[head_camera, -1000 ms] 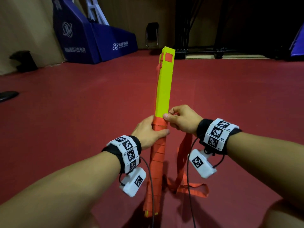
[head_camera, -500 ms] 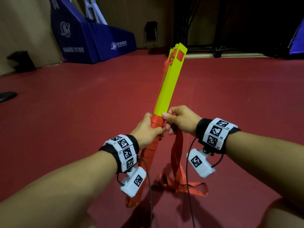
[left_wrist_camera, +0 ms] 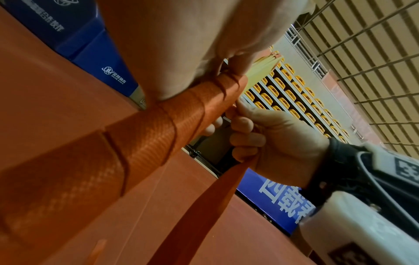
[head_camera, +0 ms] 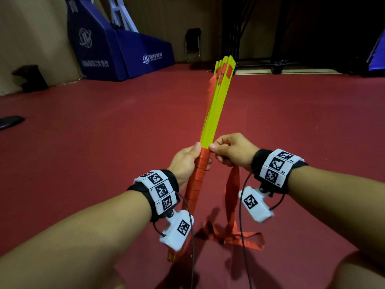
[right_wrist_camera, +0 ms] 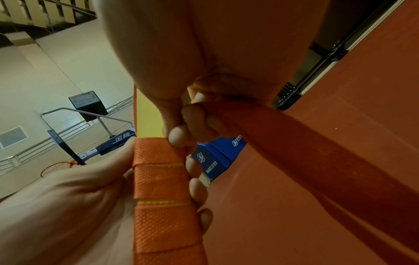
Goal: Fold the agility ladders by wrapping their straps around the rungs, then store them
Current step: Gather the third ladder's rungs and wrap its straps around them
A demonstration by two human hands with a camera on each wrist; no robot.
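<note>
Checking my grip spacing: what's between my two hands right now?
In the head view, only the rung bundle: its strap-wrapped part sits between the left hand and right hand.

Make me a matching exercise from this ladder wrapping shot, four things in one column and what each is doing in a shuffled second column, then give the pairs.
Things:
1. left hand
2. right hand
3. yellow rungs
4. loose strap end

States:
A. lies in loops on the red floor
B. fanned apart at the far tips
C. grips the orange wrapped part of the bundle
D. pinches the strap at the top edge of the wrapping

Pairs: 1-C, 2-D, 3-B, 4-A
</note>
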